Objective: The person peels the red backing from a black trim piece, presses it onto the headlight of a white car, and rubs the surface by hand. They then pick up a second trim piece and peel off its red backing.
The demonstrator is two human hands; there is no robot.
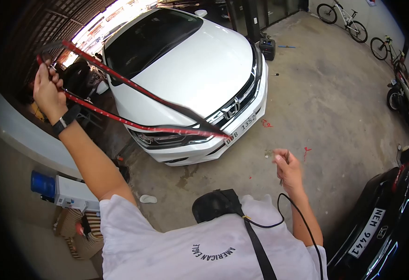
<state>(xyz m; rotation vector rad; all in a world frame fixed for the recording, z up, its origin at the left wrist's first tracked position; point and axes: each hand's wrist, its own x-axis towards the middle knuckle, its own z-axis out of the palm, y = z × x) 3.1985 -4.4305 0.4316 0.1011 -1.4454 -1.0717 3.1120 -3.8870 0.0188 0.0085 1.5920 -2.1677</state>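
Head camera: My left hand (50, 91), raised high with a dark-banded watch (66, 120) on its wrist, is closed around a long red-and-black strip (181, 131) inside a garage. The strip runs from my fingers in two lengths across the front of a white car (199, 60), the pair meeting in front of its licence plate (240, 129); whether it touches the bodywork, I cannot tell. My right hand (288, 171) is held low before me, well apart from the left, its fingers curled in and thumb drawn against them on a thin dark item (281, 182), too small for me to identify. Two tangles of red scraps (266, 123) lie on the concrete floor (302, 93), one near the white car's bumper and the other just beyond my right hand. A black car (391, 198) stands at lower right, and a pale slipper (148, 199) lies near my left elbow in the view.
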